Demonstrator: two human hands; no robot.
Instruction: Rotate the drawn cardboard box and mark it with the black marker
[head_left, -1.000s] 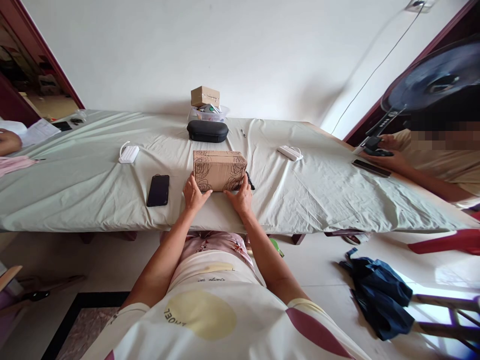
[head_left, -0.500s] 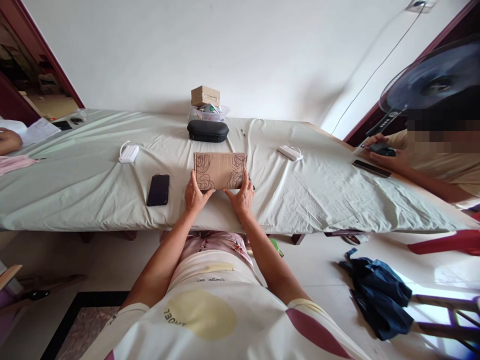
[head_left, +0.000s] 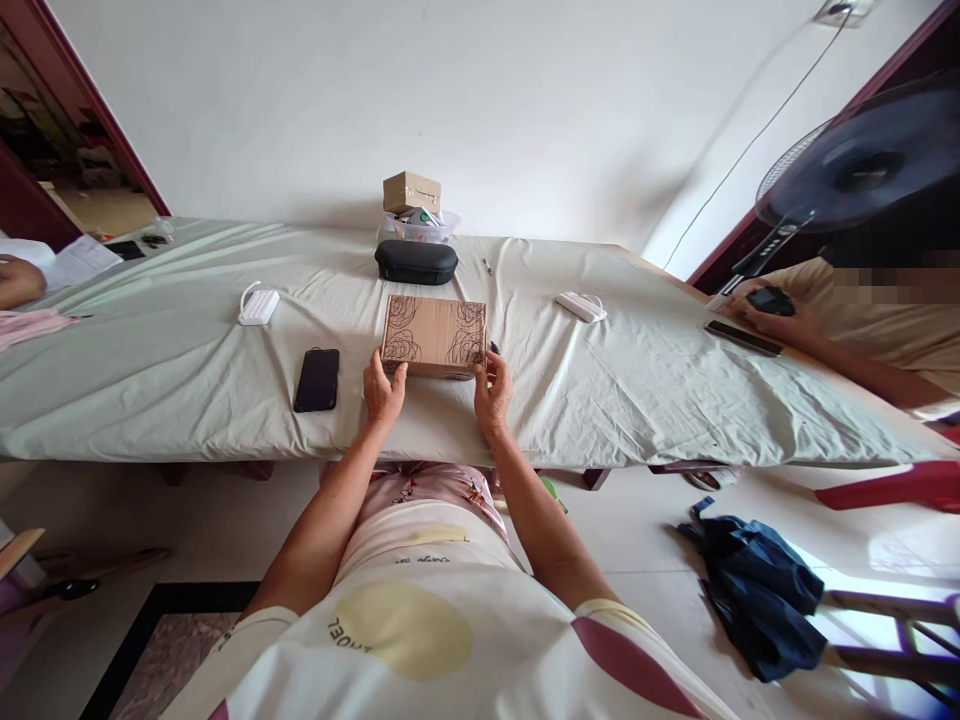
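A brown cardboard box with black rose line drawings on its top lies before me on the cloth-covered table. My left hand grips its near left corner, thumb on the front side and fingers along the left edge. At the near right corner, my right hand closes with its fingertips on the box. A small dark object shows just beyond the right fingers; whether it is held or lies on the cloth I cannot tell. The box's underside is hidden.
Behind the box sit a black zip case and a clear bin with a small carton on top. A phone and white power bank lie left, another power bank right. A person's hand holds a dark object.
The box has turned and come down slightly left, so its front side now shows. My hands have shifted from under its near edge to its corners. The other person's hands moved a little.
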